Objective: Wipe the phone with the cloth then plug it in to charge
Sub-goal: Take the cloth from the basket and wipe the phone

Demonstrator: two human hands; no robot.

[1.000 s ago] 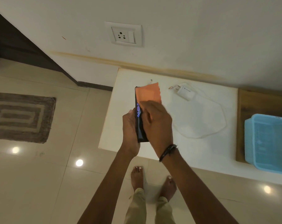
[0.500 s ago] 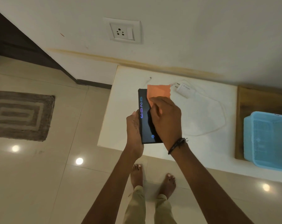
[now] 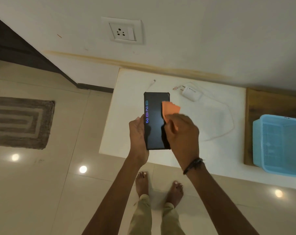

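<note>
My left hand [image 3: 137, 133] holds a black phone [image 3: 154, 119] by its left edge, above the near left part of the white table [image 3: 126, 116]. Its screen faces up and shows glowing digits. My right hand [image 3: 182, 131] presses an orange cloth [image 3: 170, 110] against the right side of the screen and covers the phone's lower right edge. A white charger plug [image 3: 191, 93] lies on the table behind the phone, with its thin white cable [image 3: 228, 119] looping to the right. The cable's free end [image 3: 153, 81] rests just beyond the phone. A wall socket [image 3: 122, 32] sits above the table.
A light blue plastic basket [image 3: 279, 143] stands on a wooden surface [image 3: 269, 102] to the right of the table. A grey patterned mat [image 3: 19, 122] lies on the tiled floor at the left. My bare feet [image 3: 159, 187] stand by the table's front edge.
The cloth and my right hand have slid from the screen's upper left across to its right side and lower down, uncovering most of the display. The phone stays in my left hand.
</note>
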